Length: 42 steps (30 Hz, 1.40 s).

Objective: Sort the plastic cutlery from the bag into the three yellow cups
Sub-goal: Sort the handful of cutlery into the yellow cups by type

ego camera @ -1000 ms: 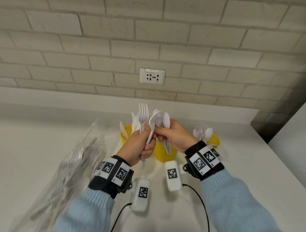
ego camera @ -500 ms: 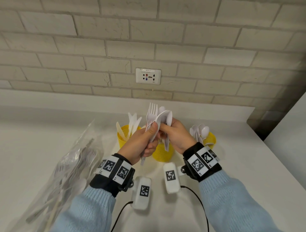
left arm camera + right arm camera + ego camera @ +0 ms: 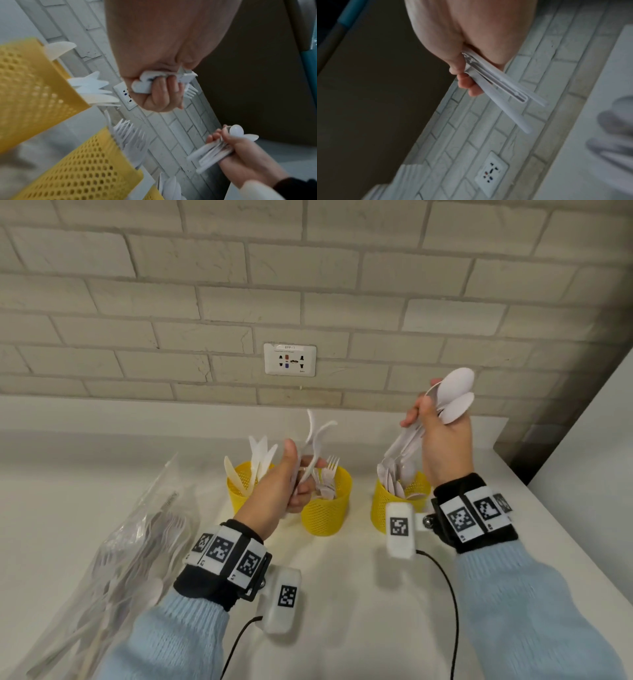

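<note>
Three yellow mesh cups stand in a row: the left cup has knives, the middle cup has forks, the right cup has spoons. My left hand grips a few white forks just above and left of the middle cup; their tines show past my knuckles. My right hand grips a bunch of white spoons, bowls up, handles slanting down toward the right cup. The clear bag with more cutlery lies at the left.
The white counter runs to a brick wall with a socket plate. Its right edge drops off beside a white panel. Cables hang from the wrist cameras over the counter's near part.
The hands were together over the middle cup, sharing one bunch. Now they are apart: the right hand has carried the spoons up and right, and the left keeps the forks.
</note>
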Each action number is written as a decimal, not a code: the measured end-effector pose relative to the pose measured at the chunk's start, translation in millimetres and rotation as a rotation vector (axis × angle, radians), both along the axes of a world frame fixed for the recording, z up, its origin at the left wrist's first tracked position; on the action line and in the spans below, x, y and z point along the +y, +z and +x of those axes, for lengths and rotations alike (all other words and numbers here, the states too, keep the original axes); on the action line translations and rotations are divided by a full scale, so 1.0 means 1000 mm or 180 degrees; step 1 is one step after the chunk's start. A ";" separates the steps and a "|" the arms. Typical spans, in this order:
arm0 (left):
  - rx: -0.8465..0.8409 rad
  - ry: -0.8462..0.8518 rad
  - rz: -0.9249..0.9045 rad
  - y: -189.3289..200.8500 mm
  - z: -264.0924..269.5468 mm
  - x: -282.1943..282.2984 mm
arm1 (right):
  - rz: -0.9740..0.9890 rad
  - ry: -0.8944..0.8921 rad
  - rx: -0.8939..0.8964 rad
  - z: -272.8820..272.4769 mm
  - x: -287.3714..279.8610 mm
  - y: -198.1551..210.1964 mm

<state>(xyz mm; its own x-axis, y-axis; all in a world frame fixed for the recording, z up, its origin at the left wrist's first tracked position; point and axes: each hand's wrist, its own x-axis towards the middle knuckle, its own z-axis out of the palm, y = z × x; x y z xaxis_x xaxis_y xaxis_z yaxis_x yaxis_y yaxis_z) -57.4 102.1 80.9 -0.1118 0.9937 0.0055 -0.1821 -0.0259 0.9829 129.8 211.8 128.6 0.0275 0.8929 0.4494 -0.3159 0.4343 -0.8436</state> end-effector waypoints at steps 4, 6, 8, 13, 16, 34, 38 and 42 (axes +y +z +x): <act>0.0465 0.0472 0.0586 0.015 0.000 0.013 | -0.0101 -0.0468 -0.0608 0.015 0.019 -0.022; 0.0700 0.0649 0.0865 0.023 0.001 0.023 | -0.0298 -0.0547 -0.0861 0.016 0.025 -0.040; 0.0841 0.0708 0.0992 0.027 0.003 0.036 | -0.0514 -0.0489 -0.1303 0.018 0.029 -0.057; 0.1185 0.0844 0.0738 0.008 0.008 0.068 | -0.0605 -0.0426 -0.1671 0.023 0.031 -0.077; 0.1391 0.0735 0.0361 -0.009 0.013 0.078 | -0.0050 -0.0658 -0.2340 0.027 0.029 -0.079; 0.1670 0.0718 0.0607 -0.032 0.033 0.087 | -0.0173 -0.0360 -0.4424 0.033 0.018 -0.086; 0.1631 0.0589 0.0673 -0.035 0.035 0.089 | -0.0071 -0.0185 -0.4300 0.032 0.017 -0.085; 0.1336 0.0541 0.0762 -0.032 0.033 0.089 | -0.0014 -0.0100 -0.4249 0.028 0.017 -0.084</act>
